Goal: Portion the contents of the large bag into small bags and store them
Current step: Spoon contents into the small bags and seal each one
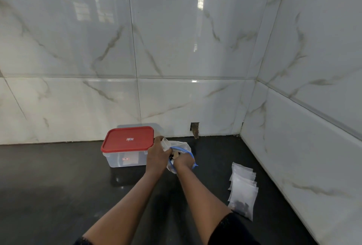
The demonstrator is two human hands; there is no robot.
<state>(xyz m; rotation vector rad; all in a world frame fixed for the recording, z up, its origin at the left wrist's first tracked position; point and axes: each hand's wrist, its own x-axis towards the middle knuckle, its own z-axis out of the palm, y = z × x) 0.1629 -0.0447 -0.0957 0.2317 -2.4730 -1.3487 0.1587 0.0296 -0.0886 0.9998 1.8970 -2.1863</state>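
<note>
While left hand [157, 151] grips pouch [165, 144], right hand [183, 162] digs

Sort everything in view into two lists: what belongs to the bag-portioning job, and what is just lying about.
Belongs to the job:
large bag, with the right hand at its mouth
small bag, gripped by the left hand
overlapping small bags on the right
red-lidded container, probably for storing

Just there:
gap in the wall tile
dark counter
</note>
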